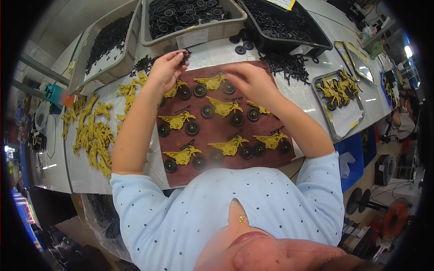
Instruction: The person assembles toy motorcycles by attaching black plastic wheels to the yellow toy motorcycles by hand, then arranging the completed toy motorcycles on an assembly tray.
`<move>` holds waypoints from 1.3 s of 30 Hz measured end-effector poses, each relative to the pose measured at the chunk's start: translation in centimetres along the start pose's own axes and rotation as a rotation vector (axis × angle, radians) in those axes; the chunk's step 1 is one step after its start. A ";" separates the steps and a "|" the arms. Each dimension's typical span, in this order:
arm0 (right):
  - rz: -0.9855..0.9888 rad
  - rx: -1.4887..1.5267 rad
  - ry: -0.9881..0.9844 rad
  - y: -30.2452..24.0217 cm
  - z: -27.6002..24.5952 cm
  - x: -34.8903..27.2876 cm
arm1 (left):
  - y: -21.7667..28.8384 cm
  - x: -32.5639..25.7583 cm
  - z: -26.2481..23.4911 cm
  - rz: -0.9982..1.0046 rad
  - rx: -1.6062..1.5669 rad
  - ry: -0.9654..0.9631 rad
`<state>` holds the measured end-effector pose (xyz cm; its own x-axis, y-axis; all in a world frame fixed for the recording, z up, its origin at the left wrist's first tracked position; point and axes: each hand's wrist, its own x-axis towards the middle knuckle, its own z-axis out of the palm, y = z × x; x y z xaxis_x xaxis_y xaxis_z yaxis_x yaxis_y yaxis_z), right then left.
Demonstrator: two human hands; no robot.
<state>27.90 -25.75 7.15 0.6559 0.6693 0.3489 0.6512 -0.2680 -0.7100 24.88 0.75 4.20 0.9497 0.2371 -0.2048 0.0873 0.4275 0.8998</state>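
Small black plastic parts (186,54) are pinched between the thumb and fingers of my left hand (169,68), raised over the far left edge of a brown-red mat (205,174). My right hand (251,82), fingers bent and slightly blurred, is at the far row, by a yellow toy motorcycle body (211,82) with black wheels beside it. Whatever its fingertips hold is hidden. Several more yellow bodies, such as one at the middle (223,107), lie in rows on the mat. Loose black wheels (192,128) and thin black parts (183,109) lie against them.
Behind the mat stand a grey bin of black wheels (194,38), a grey bin of small black parts (83,88) and a black bin (323,45). Yellow bodies (92,135) lie heaped at left. A metal tray (337,133) at right holds wheeled toy motorcycles. Black parts (289,67) lie loose nearby.
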 end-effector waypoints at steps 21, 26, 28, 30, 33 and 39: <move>0.397 0.768 0.062 5.1 -2.2 3.6 | -4.0 3.2 7.9 -0.264 -0.245 -0.141; 0.453 0.726 0.049 5.6 -4.1 1.0 | -3.9 2.6 8.9 -0.210 -0.120 -0.258; 0.477 0.689 0.044 5.9 -4.5 0.2 | -3.8 2.0 9.9 -0.256 -0.019 -0.293; 0.394 0.491 0.089 6.2 -4.7 -0.5 | -3.9 1.3 10.5 -0.338 0.003 -0.361; 0.068 0.262 0.154 5.4 -4.1 -1.2 | -3.7 -0.3 11.7 -0.446 -0.013 -0.446; -0.002 0.097 0.222 5.1 -4.0 -2.0 | -3.6 -1.6 12.7 -0.372 -0.021 -0.473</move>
<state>31.37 -31.23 5.29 0.7294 0.4980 0.4690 0.6200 -0.1918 -0.7608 26.91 -12.26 6.15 0.8879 -0.3436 -0.3060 0.4376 0.4256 0.7920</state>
